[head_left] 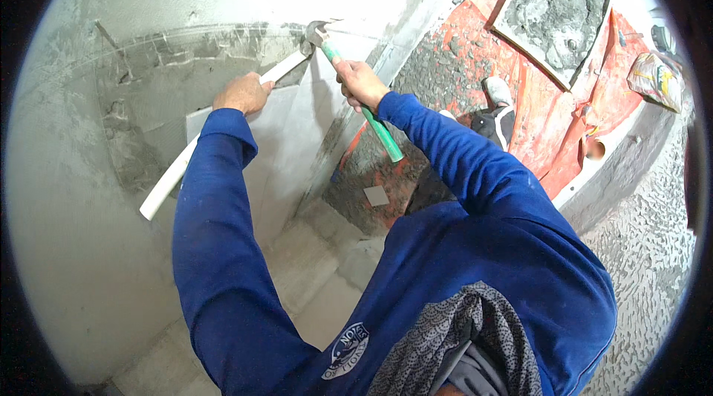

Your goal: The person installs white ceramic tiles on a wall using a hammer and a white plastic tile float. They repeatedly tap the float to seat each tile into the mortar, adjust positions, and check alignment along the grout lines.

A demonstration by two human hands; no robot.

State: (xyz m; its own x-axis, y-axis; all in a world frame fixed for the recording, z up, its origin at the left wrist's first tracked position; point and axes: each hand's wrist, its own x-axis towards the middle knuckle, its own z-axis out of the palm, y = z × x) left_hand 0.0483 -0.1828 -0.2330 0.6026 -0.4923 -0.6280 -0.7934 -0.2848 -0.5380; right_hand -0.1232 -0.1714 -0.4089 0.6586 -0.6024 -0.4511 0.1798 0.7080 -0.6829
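Observation:
My left hand (245,93) is wrapped round a long white bar (169,179), which slants along the wall from lower left to upper right. Light grey tiles (275,128) stand against the wall behind and below the bar. A hammer (383,136) with a green handle is in my right hand (361,84), its fingers closed round the grip. The metal hammer head is right at the far upper end of the bar; whether the two touch, I cannot tell.
Rough bare mortar (160,62) shows on the wall at left. On the right, a framed tray of wet grey mortar (553,13) rests on a red sheet (542,128) strewn with rubble. A small square tile piece (376,195) lies by my feet. A plastic bag (656,80) sits far right.

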